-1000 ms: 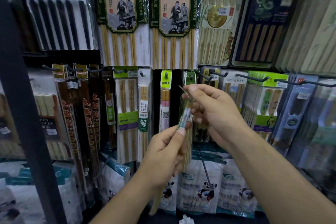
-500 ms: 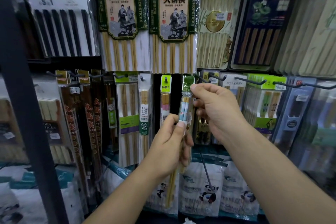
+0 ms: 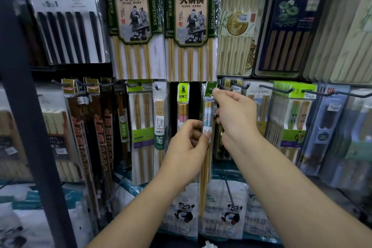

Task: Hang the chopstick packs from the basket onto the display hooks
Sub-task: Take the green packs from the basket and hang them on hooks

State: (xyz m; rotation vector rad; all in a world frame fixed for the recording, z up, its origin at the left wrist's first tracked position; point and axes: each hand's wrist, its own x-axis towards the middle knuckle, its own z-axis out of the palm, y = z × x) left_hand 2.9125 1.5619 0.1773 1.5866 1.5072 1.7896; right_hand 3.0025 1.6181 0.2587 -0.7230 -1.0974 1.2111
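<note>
Right hand (image 3: 235, 115) pinches chopstick pack (image 3: 207, 110) header at hook (image 3: 210, 89); left hand (image 3: 187, 145) pinches its middle. Releasing before the hole seats could drop it.

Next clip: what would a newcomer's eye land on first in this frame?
The two hands at centre draw the eye. The left hand grips the middle of a slim chopstick pack, while the right hand pinches its green header up at the row of display hooks. Directly above hang two large hot-pot chopstick packs with bold green-and-cream labels, and a dark metal post cuts across the left edge.
</note>
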